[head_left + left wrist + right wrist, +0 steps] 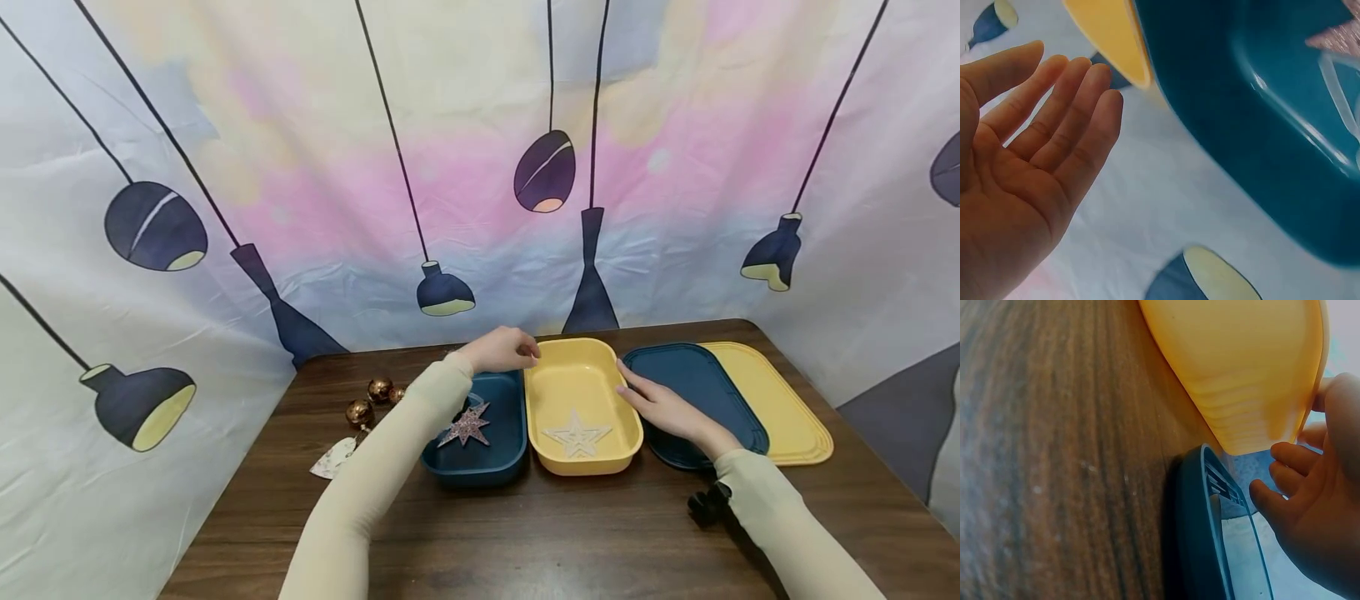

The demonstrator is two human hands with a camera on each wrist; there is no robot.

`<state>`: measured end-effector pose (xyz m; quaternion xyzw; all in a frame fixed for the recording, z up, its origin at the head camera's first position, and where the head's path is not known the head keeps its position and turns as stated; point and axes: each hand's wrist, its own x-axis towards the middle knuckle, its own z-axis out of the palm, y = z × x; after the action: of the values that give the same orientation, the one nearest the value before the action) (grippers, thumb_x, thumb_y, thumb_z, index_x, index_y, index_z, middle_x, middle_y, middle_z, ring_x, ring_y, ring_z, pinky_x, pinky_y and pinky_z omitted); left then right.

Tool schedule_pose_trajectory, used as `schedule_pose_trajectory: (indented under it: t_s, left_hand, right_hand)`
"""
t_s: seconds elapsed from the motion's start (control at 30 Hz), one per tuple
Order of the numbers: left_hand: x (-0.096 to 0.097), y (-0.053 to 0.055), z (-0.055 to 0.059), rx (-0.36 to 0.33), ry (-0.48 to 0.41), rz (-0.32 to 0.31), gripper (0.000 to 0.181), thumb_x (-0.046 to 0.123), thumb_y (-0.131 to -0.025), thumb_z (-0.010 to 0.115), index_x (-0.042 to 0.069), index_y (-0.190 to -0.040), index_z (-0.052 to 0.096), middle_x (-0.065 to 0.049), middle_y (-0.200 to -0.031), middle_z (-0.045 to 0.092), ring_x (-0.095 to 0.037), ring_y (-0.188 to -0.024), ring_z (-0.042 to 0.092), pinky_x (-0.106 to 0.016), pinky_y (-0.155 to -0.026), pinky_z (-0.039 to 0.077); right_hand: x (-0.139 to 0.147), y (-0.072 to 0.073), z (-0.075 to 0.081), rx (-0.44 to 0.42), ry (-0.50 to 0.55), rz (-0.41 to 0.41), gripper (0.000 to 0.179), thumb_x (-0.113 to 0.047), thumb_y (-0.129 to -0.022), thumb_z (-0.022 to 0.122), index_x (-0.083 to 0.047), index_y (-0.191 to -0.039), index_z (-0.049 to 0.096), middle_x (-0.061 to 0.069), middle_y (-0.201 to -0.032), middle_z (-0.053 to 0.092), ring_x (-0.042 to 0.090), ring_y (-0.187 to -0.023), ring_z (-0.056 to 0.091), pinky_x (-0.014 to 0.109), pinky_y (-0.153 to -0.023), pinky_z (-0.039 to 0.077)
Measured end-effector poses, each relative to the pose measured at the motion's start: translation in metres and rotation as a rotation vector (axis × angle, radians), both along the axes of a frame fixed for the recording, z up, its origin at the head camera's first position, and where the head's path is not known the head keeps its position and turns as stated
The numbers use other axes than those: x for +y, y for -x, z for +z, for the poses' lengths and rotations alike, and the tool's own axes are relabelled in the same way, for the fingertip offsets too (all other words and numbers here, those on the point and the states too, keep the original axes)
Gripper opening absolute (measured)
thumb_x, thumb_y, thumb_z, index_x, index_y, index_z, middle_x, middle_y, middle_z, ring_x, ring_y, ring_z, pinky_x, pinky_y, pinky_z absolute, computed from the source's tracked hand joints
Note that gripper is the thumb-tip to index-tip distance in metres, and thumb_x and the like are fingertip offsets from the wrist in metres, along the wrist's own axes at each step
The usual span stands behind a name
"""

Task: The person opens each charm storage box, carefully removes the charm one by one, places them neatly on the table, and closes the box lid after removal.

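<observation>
A yellow rectangular box (577, 385) stands on the table with a pale star ornament (576, 435) inside. My right hand (663, 408) touches its right side; in the right wrist view, the fingertips (1291, 456) lie by the box's outer wall. At the far left corner of the yellow box, my left hand (504, 348) hovers by the rim, its fingers loosely bent and holding nothing in the left wrist view. A dark blue box (487, 475) sits close against the yellow one on the left, holding a glittery pink star (468, 425). My left forearm hides part of it.
Right of the boxes lie a dark blue lid (682, 375) and, partly under it, a yellow lid (795, 417). Left of the boxes are several shiny copper balls (360, 413) and a white heart ornament (332, 458). A printed curtain (480, 208) hangs behind the table (525, 542).
</observation>
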<state>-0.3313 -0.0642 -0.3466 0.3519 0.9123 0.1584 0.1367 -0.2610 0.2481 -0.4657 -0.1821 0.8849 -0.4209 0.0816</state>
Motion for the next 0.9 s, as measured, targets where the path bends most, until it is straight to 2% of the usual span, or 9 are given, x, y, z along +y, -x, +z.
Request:
schedule_pose_trajectory:
  t_s: [0.2, 0.47, 0.67, 0.9]
  left_hand:
    - [0.031, -0.003, -0.011, -0.005, 0.073, -0.048, 0.03, 0.018, -0.102, 0.062, 0.004, -0.127, 0.069, -0.006, -0.116, 0.07, -0.017, -0.103, 0.063, -0.029, -0.089, 0.052]
    - [0.057, -0.004, -0.03, 0.002, 0.144, -0.187, 0.027, 0.014, -0.102, 0.062, 0.003, -0.125, 0.07, -0.008, -0.119, 0.07, -0.019, -0.109, 0.064, -0.026, -0.093, 0.05]
    - [0.071, -0.007, -0.04, 0.001, 0.214, -0.199, 0.024, 0.011, -0.1, 0.064, 0.004, -0.122, 0.072, -0.006, -0.117, 0.071, -0.017, -0.108, 0.064, -0.023, -0.091, 0.049]
    - [0.084, -0.012, -0.045, 0.005, 0.316, -0.197, 0.028, 0.01, -0.098, 0.066, 0.009, -0.125, 0.071, -0.002, -0.117, 0.069, -0.013, -0.103, 0.062, -0.021, -0.088, 0.048]
  right_hand:
    - [-0.001, 0.001, -0.002, 0.006, 0.003, 0.005, 0.068, -0.043, -0.11, 0.04, -0.014, -0.163, 0.009, 0.018, -0.167, 0.01, 0.045, -0.15, 0.014, 0.066, -0.114, 0.022]
    - [-0.001, 0.003, -0.003, 0.003, -0.017, -0.004, 0.068, -0.043, -0.11, 0.04, -0.013, -0.163, 0.01, 0.022, -0.165, 0.013, 0.047, -0.148, 0.018, 0.066, -0.112, 0.026]
    - [-0.001, 0.003, -0.005, 0.01, -0.023, -0.006, 0.068, -0.043, -0.11, 0.039, -0.012, -0.163, 0.01, 0.024, -0.165, 0.013, 0.048, -0.147, 0.02, 0.066, -0.111, 0.028]
    - [-0.001, 0.0, -0.004, 0.028, -0.011, -0.015, 0.067, -0.042, -0.11, 0.039, -0.012, -0.163, 0.01, 0.022, -0.165, 0.013, 0.046, -0.147, 0.021, 0.065, -0.112, 0.028]
